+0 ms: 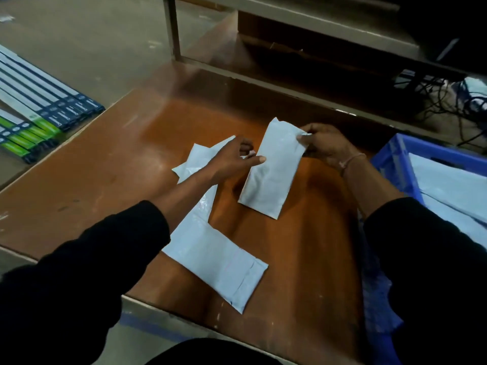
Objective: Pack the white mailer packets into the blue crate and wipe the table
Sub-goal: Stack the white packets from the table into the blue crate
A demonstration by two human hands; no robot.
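Both hands are on one white mailer packet (271,169), lifted a bit over the middle of the brown tabletop (105,180). The right hand (325,146) pinches its 1 o'clock corner, and the left hand (234,159) grips its 9 o'clock edge. More packets (218,256) lie flat at 7 o'clock. The blue crate (395,159) sits at 3 o'clock, packets already inside.

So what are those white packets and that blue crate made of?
The held packet, pinched by the left hand and right hand, looks like thin plastic film: smooth, slightly glossy, creasing softly. The blue crate seems rigid moulded plastic, judging by its ribbed wall.
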